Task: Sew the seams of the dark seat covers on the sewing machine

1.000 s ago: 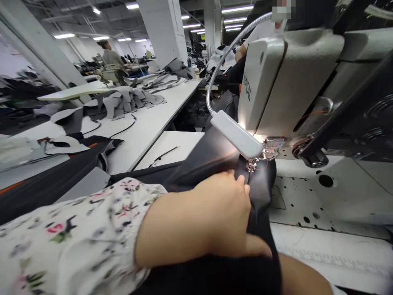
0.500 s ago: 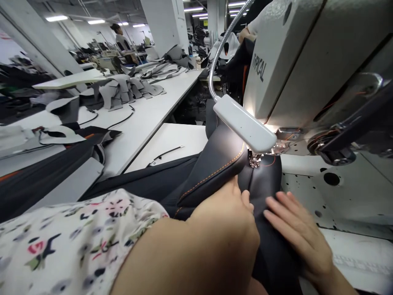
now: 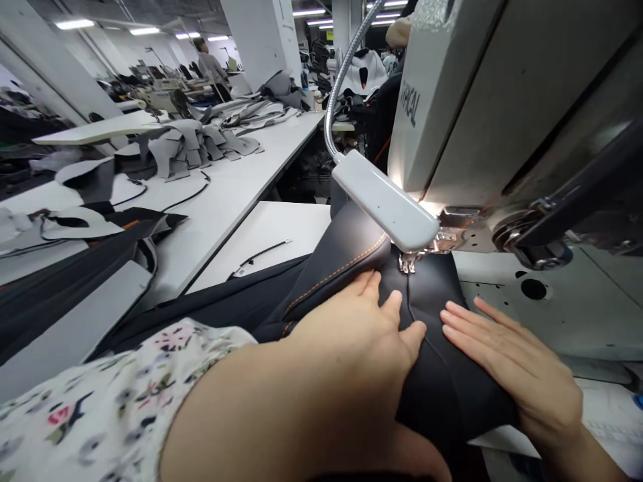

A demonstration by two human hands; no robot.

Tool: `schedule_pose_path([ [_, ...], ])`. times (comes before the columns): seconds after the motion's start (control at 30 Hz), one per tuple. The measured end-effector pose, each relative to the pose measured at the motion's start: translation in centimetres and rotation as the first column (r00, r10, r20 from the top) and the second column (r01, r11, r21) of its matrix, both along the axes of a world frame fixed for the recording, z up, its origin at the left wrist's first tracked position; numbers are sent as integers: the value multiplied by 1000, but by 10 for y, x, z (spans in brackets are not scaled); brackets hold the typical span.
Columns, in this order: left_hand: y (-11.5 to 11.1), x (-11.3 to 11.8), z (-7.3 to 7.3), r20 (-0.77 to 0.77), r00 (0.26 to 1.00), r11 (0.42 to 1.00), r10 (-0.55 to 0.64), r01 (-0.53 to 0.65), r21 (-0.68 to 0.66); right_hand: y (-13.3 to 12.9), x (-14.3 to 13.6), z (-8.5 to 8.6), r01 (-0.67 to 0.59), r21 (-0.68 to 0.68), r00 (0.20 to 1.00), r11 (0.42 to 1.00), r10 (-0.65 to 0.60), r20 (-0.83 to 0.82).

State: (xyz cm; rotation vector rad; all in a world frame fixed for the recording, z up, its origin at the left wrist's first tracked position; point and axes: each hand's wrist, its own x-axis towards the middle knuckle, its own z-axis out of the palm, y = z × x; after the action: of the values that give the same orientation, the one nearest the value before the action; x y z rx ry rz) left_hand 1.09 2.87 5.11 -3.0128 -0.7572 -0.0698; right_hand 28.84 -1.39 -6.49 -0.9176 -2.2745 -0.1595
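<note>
Black padded fabric with a seam down its middle lies under the presser foot of a sewing machine. To the left of the foot, a raised fold carries orange stitching. My left hand presses on the fabric left of the seam, fingers spread, with some fingertips against the fold. My right hand rests with outstretched fingers on the fabric right of the seam. A white lamp on a flexible metal neck lights the foot.
A long white table at left holds a pile of grey cut pieces and dark fabric with orange trim. A thin black strip lies on the machine's white tabletop. Another person stands far back.
More of the seam below the presser foot now shows. My right hand has come to rest flat, and my left thumb and fingers are spread more over the fabric. The view has shifted slightly.
</note>
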Motion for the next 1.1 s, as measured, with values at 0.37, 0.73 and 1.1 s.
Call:
schedule_pose_path([
  [0.37, 35, -6, 8, -19, 996, 985, 84, -86, -148, 27, -7, 16, 4, 41, 1000, 999, -5, 9],
  [0.73, 78, -21, -5, 61, 998, 932, 35, -10, -363, 47, -17, 11, 78, 123, 997, 989, -79, 0],
  [1.1, 114, -24, -20, 179, 978, 899, -111, 176, -401, 83, -25, -15, 177, 186, 962, 966, -131, -240],
])
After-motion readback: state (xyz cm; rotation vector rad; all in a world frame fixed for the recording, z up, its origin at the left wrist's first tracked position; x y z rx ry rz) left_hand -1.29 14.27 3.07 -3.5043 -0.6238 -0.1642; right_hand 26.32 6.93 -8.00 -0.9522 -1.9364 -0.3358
